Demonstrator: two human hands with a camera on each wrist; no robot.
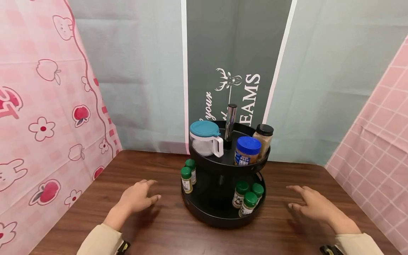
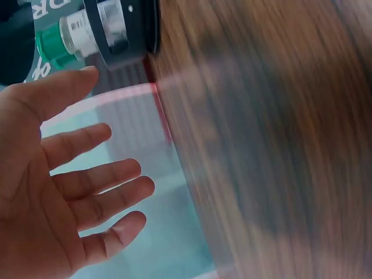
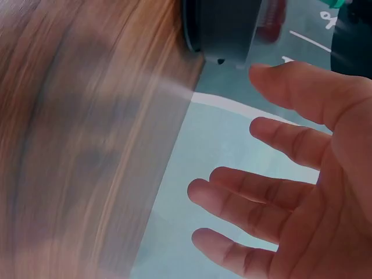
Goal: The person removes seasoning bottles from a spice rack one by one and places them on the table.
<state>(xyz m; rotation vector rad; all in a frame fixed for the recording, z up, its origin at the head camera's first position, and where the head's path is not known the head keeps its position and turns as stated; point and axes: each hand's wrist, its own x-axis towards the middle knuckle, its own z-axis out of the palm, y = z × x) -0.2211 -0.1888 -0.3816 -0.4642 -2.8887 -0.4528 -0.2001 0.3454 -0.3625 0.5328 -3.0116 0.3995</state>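
Note:
A black two-tier round rack [image 1: 210,216] with a chrome centre post [image 1: 231,122] stands on the wooden table. On its upper tier sit a clear pitcher [image 1: 205,139] with a teal lid and white handle, a blue-lidded jar [image 1: 247,151] and a black-lidded jar [image 1: 264,138]. Its lower tier holds green-capped spice bottles: two at the left, the front one [image 1: 186,180] nearest, and a group at the right, including a front bottle [image 1: 248,204]. My left hand [image 1: 135,198] hovers left of the rack, fingers spread and holding nothing. To the right, my right hand [image 1: 313,205] hovers likewise, apart from the rack.
The brown wooden table [image 1: 165,233] runs back to a grey-green cloth [image 1: 143,88] with white lettering. Pink patterned cloth [image 1: 41,106] hangs at the left, and pink checked cloth [image 1: 376,141] at the right.

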